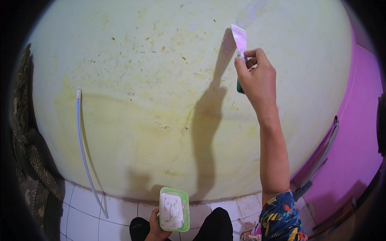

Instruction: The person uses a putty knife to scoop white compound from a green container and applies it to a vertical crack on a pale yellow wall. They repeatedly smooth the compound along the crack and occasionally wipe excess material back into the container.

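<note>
My right hand (259,76) is raised in front of the pale yellow wall (152,132), fingers closed round the green handle of a putty knife (239,38). The blade points up and carries whitish paste; its edge is at or close to the wall, just below a pale smeared streak (249,14). Low down, my left hand (156,227) grips the side of a green plastic tub (185,201). White putty (171,211) with a stirred surface fills much of the tub. Most of the left fingers are hidden beneath or behind the tub.
The wall bears chips, stains and a thin crack. A pale hose-like tube (82,140) leans on it at left, beside a dark patterned sofa (36,176). A pink wall (358,104) with long-handled tools (321,160) stands at right. White tiles (84,203) cover the floor.
</note>
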`<state>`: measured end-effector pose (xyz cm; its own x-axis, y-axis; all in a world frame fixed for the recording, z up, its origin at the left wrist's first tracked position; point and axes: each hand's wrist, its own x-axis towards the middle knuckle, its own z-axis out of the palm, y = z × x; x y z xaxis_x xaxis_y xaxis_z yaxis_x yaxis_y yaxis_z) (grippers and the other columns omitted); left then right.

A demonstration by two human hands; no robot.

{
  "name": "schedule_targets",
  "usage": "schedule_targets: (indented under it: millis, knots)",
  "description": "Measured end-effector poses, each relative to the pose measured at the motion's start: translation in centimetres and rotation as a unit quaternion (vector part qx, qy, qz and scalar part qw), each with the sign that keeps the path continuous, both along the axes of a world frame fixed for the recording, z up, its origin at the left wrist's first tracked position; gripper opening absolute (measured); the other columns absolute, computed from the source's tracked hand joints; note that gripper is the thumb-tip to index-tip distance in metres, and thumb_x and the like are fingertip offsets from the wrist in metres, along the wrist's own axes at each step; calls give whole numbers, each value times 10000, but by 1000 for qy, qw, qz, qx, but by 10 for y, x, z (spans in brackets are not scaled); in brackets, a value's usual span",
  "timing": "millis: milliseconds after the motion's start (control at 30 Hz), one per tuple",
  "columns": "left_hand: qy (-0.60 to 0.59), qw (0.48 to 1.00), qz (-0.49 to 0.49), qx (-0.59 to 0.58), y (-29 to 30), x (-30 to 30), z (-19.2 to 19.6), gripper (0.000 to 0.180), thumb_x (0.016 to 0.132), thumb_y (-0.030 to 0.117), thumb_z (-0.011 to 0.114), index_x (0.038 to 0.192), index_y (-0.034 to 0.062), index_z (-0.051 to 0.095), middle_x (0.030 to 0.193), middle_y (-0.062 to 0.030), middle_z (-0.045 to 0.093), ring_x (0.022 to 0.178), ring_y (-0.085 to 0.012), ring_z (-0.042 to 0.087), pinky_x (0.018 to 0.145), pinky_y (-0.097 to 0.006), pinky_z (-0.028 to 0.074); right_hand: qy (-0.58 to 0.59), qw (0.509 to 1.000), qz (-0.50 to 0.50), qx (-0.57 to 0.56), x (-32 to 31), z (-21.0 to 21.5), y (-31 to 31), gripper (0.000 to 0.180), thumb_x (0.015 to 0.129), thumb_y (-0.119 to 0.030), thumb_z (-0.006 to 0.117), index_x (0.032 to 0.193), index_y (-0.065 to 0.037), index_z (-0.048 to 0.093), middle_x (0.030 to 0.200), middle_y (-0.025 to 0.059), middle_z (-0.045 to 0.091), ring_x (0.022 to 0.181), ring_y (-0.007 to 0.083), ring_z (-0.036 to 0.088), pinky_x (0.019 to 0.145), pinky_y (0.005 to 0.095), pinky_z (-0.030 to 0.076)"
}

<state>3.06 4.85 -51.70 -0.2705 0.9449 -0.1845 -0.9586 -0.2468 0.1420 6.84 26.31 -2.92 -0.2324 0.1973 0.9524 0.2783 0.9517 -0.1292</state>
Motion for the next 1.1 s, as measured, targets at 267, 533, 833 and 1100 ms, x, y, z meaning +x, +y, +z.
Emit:
schedule_targets:
  millis: [267,533,833,1100]
  knots:
    - [-1,1000,-9,-1,-1,1,-1,591,1004,464,416,1398,75,621,1332,-124,684,1215,-341,653,1090,-530,491,-101,993,-53,-37,6,-38,-24,246,927,-197,692,974,29,609,881,231,653,804,411,651,747,489,520]
    - [5,1000,12,-6,-7,-3,1,588,999,468,407,1387,87,631,1313,-119,693,1191,-335,666,1068,-528,510,-67,997,-5,-42,31,-70,-17,250,943,-167,705,1056,50,649,750,66,588,622,122,530,588,317,455]
    - [-4,1000,-5,0,0,3,3,592,1001,458,399,1397,82,626,1314,-128,692,1194,-344,666,1068,-538,511,-57,997,-34,-35,21,-32,-3,261,939,-184,700,1030,54,646,764,95,624,633,155,554,599,337,462]
    - [-17,999,19,-21,-15,1,-2,490,1014,417,514,1340,85,668,1257,-106,732,1156,-300,701,1026,-488,565,-49,998,-15,-48,24,-26,-15,255,936,-180,714,1030,53,673,775,78,638,630,131,566,593,324,470]
